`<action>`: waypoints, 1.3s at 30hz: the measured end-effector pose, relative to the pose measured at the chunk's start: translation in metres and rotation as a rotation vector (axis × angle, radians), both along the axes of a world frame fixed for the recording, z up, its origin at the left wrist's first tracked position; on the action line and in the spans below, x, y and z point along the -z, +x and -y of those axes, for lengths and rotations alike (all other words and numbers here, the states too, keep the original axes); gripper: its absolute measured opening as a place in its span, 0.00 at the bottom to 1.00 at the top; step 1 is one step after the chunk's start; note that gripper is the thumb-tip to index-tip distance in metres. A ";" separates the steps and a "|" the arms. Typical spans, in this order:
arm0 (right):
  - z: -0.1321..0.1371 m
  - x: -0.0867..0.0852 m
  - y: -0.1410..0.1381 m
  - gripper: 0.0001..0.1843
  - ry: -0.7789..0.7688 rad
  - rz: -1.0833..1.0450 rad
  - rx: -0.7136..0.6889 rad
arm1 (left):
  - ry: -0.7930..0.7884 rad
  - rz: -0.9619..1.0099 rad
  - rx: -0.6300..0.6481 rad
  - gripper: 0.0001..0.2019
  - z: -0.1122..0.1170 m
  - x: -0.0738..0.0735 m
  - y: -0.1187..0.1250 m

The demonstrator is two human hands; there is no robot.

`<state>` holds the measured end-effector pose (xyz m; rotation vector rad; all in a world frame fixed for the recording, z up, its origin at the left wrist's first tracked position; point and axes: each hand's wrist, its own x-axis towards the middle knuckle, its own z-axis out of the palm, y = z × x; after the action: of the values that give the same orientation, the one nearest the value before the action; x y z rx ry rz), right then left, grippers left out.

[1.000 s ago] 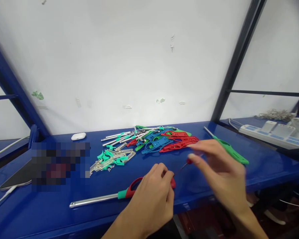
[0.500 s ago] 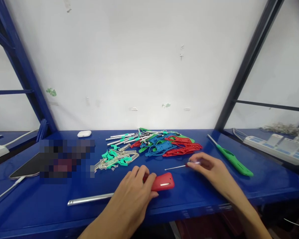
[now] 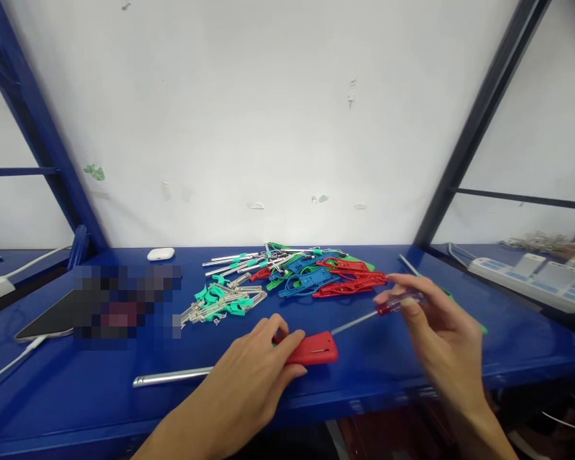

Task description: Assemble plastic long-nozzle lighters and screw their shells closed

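My left hand [image 3: 249, 377] is closed around a red long-necked lighter [image 3: 317, 349] at the front of the blue table. The lighter's silver tube sticks out to the left, and its red handle end points right. My right hand [image 3: 445, 335] grips a screwdriver [image 3: 359, 320] by its clear and red handle. The screwdriver's shaft slants down to the left, its tip at the red handle's end; whether it touches or goes in, I cannot tell. Beyond my right hand lies a green lighter [image 3: 407, 263], mostly covered by the hand.
Red, blue and green plastic shells [image 3: 311, 281] lie heaped at the back middle. Left of them are small metal parts with teal pieces [image 3: 220, 300] and silver tubes [image 3: 227, 259]. A white earbud case [image 3: 161, 254], a phone [image 3: 45, 316] and a power strip [image 3: 531, 281] lie around.
My right hand has lifted and turned the screwdriver, bringing its tip to the red lighter's handle end. The right hand now covers most of the green lighter. My left hand stays on the red lighter.
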<state>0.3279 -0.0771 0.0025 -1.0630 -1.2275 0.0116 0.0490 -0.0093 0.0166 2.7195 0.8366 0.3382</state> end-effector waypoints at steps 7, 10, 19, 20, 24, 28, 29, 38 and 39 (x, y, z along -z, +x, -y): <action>0.003 -0.007 -0.025 0.14 -0.010 0.141 -0.069 | 0.040 -0.070 0.018 0.17 -0.002 0.008 0.010; -0.001 -0.001 -0.023 0.14 0.015 0.128 -0.046 | 0.038 -0.070 0.015 0.18 -0.002 0.007 0.009; 0.000 0.001 -0.023 0.17 0.050 0.216 0.025 | 0.023 -0.069 0.009 0.18 -0.001 0.006 0.010; 0.000 0.001 -0.023 0.18 0.054 0.237 0.030 | 0.026 -0.065 0.008 0.18 -0.001 0.006 0.010; 0.002 -0.002 -0.025 0.18 0.082 0.224 0.019 | 0.051 -0.037 0.018 0.18 -0.002 0.009 0.008; 0.001 -0.006 -0.030 0.18 0.098 0.176 -0.021 | 0.039 -0.031 0.015 0.18 -0.002 0.010 0.008; 0.000 -0.006 -0.031 0.18 0.094 0.189 -0.034 | 0.033 -0.032 0.013 0.18 -0.002 0.009 0.008; 0.013 -0.003 -0.030 0.23 0.054 0.423 -0.227 | 0.045 -0.024 0.015 0.17 -0.003 0.013 0.008; 0.015 -0.004 -0.031 0.23 0.042 0.448 -0.260 | 0.046 -0.022 0.018 0.17 -0.003 0.013 0.008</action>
<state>0.2968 -0.0916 0.0064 -0.8878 -1.7582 -0.0551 0.0574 -0.0065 0.0036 2.7762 0.8202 0.3278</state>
